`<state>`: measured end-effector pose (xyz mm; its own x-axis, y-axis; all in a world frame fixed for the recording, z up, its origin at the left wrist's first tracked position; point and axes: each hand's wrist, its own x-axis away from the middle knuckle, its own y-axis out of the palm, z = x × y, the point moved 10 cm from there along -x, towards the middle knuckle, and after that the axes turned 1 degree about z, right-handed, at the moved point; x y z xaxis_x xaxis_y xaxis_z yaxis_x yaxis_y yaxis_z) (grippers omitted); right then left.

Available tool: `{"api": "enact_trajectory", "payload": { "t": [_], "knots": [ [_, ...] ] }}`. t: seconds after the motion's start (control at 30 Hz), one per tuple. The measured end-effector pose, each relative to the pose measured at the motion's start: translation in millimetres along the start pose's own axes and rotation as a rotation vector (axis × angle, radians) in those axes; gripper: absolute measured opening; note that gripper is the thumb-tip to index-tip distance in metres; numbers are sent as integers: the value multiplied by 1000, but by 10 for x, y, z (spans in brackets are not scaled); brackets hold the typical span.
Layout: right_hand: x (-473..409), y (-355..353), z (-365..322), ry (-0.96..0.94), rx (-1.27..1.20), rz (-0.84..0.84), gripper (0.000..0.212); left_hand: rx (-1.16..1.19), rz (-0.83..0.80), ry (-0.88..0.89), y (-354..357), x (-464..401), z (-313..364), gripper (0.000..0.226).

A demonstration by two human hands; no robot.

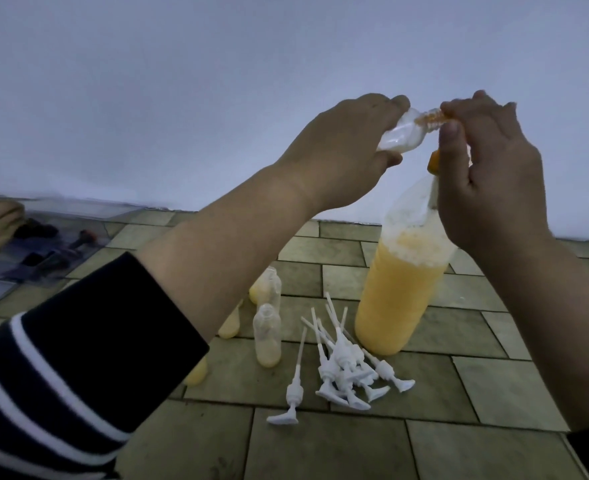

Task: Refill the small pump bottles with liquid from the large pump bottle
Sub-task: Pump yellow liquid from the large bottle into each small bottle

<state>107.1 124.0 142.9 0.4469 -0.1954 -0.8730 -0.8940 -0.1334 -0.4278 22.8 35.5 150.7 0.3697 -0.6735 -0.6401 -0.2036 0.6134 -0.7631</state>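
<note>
Sleeve [61, 368] aside: left hand [338, 150] gripped small bottle [168, 131], long axis near-horizontal, mouth pointing right, touching orange nozzle [196, 116] pinched by right hand [487, 174]. Big bottle [400, 289] stood directly below right hand.

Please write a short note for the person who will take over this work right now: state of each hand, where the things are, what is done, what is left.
Left hand: holds a small bottle tilted, neck against the big bottle's spout.
Right hand: its grip is on the pump of the big bottle, which stands on the floor.
Done: the held bottle has little liquid in it. Some small bottles on the floor hold only a little yellow liquid.
Left: fill them, then fit the loose white pumps lying in a pile.
</note>
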Motion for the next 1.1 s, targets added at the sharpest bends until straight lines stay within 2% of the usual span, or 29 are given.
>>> {"api": "enact_trajectory", "payload": {
  "t": [0.27,0.57,0.77,0.9,1.1],
  "knots": [
    [73,22,56,8,1,52,44,-15,15,2,46,44,58,44],
    [-50,22,24,0,19,-33,56,-41,26,-6,-59,-10,23,41],
    [79,62,58,27,13,2,48,-21,9,-5,47,39,50,43],
    [81,70,55,45,15,-32,52,-16,-20,-26,58,53,34,40],
    [-64,-41,0,-12,-3,-31,49,-17,39,-26,-72,-6,42,42]
  ]
}}
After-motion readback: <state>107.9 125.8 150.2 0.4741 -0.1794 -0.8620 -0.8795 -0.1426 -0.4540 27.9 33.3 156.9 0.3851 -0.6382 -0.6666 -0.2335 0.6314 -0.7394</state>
